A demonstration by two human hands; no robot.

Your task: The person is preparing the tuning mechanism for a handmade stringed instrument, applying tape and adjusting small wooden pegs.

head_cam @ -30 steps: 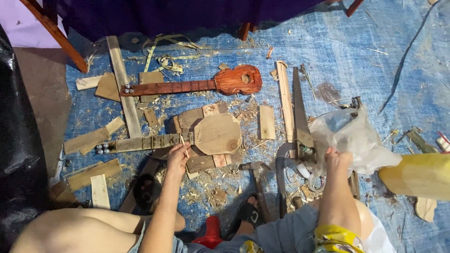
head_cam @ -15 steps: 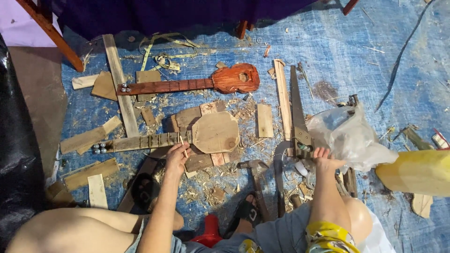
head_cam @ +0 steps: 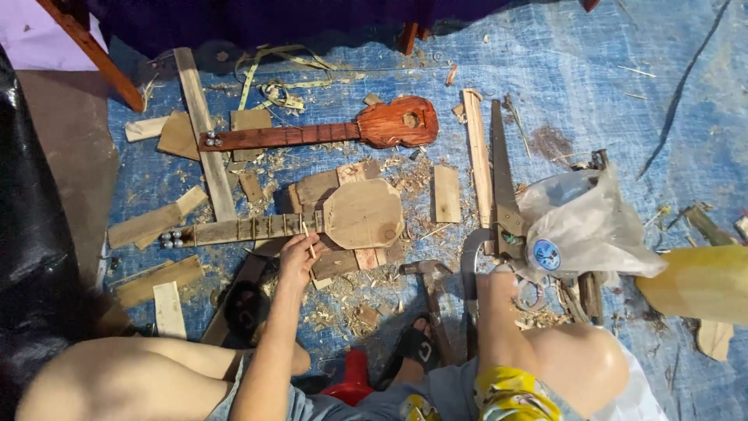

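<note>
Right now your left hand [head_cam: 300, 257] sits at the spot where the unfinished instrument's neck [head_cam: 249, 229] meets its pale octagonal body [head_cam: 363, 213], and the fingers are pinched on a thin stick [head_cam: 308, 240] that stands across the neck. The neck runs left to right along the blue tarp [head_cam: 592, 86], tuning pegs [head_cam: 173, 238] at the far left end and body at the right, so its long axis lies crosswise to your forearm, and the stick crosses it nearly square. The instrument lies just ahead of your fingertips, touching or all but touching them.

Your right hand [head_cam: 492, 274] is well off to the right, down by the curved saw handle [head_cam: 469, 261] and the clear plastic bag [head_cam: 586, 226]; your forearm hides the fingers, so I cannot tell whether they are spread or closed. The left hand is plainly the nearer one to the neck.

Beyond the neck lies a finished reddish instrument [head_cam: 389, 123], parallel to it. A hammer [head_cam: 427, 273] rests between your two hands, among wood shavings.
</note>
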